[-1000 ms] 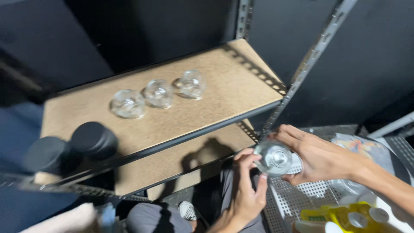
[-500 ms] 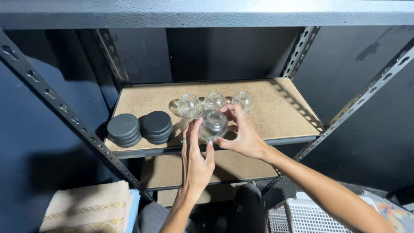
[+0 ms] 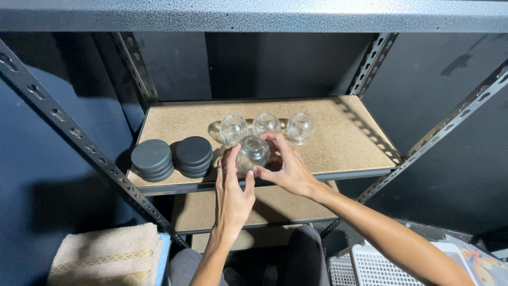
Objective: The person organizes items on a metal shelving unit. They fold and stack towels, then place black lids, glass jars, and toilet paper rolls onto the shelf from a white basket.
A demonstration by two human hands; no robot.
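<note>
Set the glass jar (image 3: 252, 153) down gently on the shelf board (image 3: 349, 137), just in front of the row of three jars (image 3: 266, 126), and leave a gap so glass does not knock glass. Lower it level, let its base meet the board fully, and only then ease your grip.

Your right hand (image 3: 288, 169) cups the jar from its right side, fingers curled narrowly around the round body and thumb at the front, so the jar is held, not merely touched. Your left hand (image 3: 232, 198) stands upright just left of the jar, fingers nearly straight and close together, with the fingertips (image 3: 228, 159) against the glass as a steadying wall and not a clasp. Whether the jar's base already rests on the board, you cannot tell from this view.

The two stacks of dark round discs (image 3: 172, 156) sit left of the jar, near the board's front edge; keep your left wrist clear of them as you draw back.
</note>
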